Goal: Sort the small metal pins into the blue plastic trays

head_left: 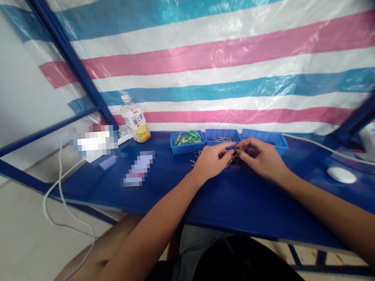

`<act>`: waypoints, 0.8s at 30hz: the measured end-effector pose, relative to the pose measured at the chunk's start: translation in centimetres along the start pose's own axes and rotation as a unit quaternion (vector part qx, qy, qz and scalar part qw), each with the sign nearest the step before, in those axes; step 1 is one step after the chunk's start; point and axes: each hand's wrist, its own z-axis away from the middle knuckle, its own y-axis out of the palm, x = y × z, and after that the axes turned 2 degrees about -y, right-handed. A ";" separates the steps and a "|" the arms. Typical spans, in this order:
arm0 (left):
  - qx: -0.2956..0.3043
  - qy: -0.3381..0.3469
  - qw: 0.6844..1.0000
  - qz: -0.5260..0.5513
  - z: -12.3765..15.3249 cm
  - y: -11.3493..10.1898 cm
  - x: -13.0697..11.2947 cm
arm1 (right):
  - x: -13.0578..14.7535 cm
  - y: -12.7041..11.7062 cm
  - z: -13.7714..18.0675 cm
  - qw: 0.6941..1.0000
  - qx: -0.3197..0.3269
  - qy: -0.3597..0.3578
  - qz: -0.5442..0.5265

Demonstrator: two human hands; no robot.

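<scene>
My left hand (208, 162) and my right hand (262, 160) meet over the table, fingertips close together. Each is closed in a pinch, and what lies between the fingers is too small to make out. Beneath them is a pile of thin dark metal pieces (232, 161), partly hidden by the hands. Just behind stand three blue bins: the left bin (188, 148) holds green pieces (189, 137), and the middle bin (209, 133) holds thin metal pieces (220, 139). The right bin (279, 144) is partly covered by my right hand, so its contents are unclear.
A labelled drink bottle (135, 120) stands at the back left of the blue table (171, 188). A blurred-out flat item (140, 169) lies before it. At the right are a white oval object (341, 175) and a white cable (323, 148). Striped sheeting (220, 57) hangs behind.
</scene>
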 end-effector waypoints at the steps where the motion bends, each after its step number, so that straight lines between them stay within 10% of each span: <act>1: -0.005 0.004 1.000 -0.009 0.0 0.0 0.0 | 0.0 0.0 0.0 1.000 0.002 -0.005 -0.001; 24: -0.066 -0.044 0.988 0.133 -0.8 0.6 1.3 | -0.6 0.3 -0.1 0.999 0.029 0.007 -0.045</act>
